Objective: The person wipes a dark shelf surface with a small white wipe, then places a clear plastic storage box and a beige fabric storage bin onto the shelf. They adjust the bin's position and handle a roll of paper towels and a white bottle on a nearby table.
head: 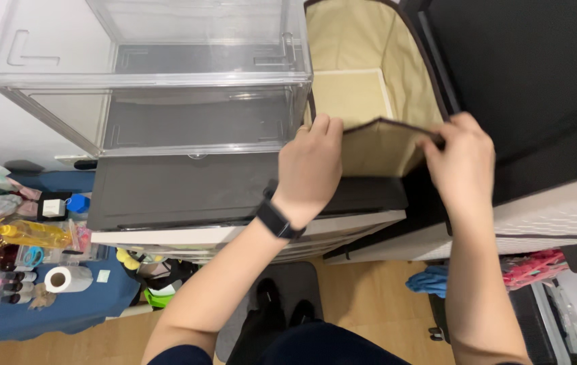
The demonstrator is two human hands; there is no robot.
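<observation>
a: where's the bin?

b: beige fabric storage bin with dark brown trim (370, 81) sits open-top on the dark top of a white drawer unit (234, 189), just right of the clear plastic stackable box (153, 74). black surface (532, 81) to its right.

a: hands?

b: both on the near rim. left hand (309, 169) grips the near-left corner, fingers (326, 128) curled over the edge into the bin, thumb side outside. right hand (461, 162) pinches the near-right corner, fingers closed on the trim. near wall (376, 149) is bowed between the two hands, rim dips in the middle.

a: grip state?

b: both closed on the rim fabric, no gap showing. black wrist band (276, 220) on the left wrist, ring on one left finger.

a: inside the bin?

b: beige floor panel visible, nothing else seen in it.

a: surroundings?

b: lower left, blue tabletop (65, 314) with a white tape roll (65, 278), a yellow packet (28, 233), small bottles. wood floor (370, 304) below, blue cloth (427, 280) near the unit's base.
</observation>
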